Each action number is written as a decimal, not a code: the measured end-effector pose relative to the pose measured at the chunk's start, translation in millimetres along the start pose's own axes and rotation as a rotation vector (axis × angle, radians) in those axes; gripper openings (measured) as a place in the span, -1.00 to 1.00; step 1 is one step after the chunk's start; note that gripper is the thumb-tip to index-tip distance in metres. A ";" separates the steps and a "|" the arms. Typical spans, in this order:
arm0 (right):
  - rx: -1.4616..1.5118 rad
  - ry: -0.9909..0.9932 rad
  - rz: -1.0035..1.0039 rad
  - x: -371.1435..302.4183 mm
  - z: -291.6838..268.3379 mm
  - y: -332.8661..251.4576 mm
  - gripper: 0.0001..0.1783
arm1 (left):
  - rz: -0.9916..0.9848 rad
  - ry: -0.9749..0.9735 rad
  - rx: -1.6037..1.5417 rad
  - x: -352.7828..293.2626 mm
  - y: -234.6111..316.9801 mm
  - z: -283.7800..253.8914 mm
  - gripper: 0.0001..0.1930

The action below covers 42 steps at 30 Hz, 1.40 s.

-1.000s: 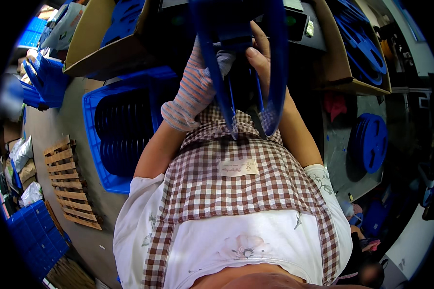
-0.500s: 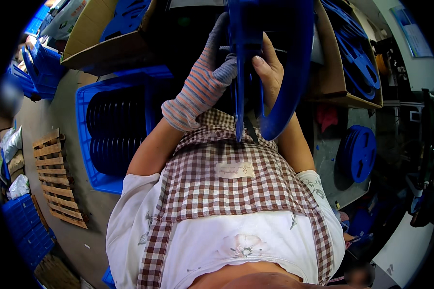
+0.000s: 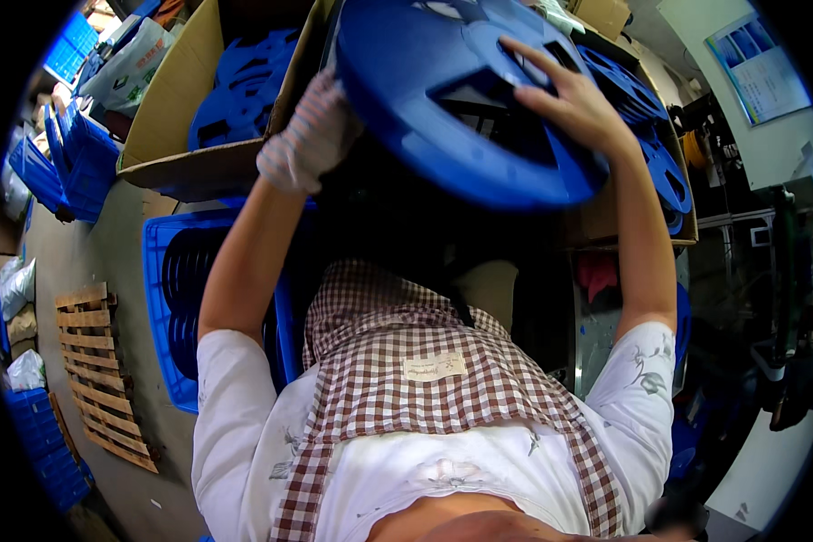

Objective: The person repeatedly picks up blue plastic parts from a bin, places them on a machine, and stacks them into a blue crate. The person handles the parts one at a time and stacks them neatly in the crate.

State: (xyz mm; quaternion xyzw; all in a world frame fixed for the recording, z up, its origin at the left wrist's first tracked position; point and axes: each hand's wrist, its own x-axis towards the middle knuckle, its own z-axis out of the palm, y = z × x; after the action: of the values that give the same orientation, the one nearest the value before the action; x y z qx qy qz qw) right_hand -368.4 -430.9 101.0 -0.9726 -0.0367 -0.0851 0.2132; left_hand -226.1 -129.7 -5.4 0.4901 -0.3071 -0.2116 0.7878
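Between both hands, the blue reel [image 3: 465,99] is gripped: gloved left hand [image 3: 312,135] underneath, bare right hand [image 3: 574,104] on top.

Bright, even daylight fills the room; shadows sit soft, edges bend hard at the black fisheye rim.

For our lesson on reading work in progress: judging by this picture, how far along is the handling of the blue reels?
Done: dark reels already stand in the blue crate.
In hand: one large blue reel is held up flat, the gloved left hand at its edge and the bare right hand on its face.
Left: many blue reels remain in the cardboard boxes, so probably much is left.
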 end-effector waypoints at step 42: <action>0.073 0.640 0.309 -65.8 14.2 177.2 -0.48 | 0.144 0.521 1.112 -48.8 -24.5 16.3 -0.47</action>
State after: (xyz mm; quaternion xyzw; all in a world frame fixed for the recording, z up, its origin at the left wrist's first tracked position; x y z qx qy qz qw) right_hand -411.9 -587.9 3.9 -0.8825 0.1765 -0.3508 0.2587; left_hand -273.4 -119.8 -35.5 0.8410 -0.2015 0.1605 0.4759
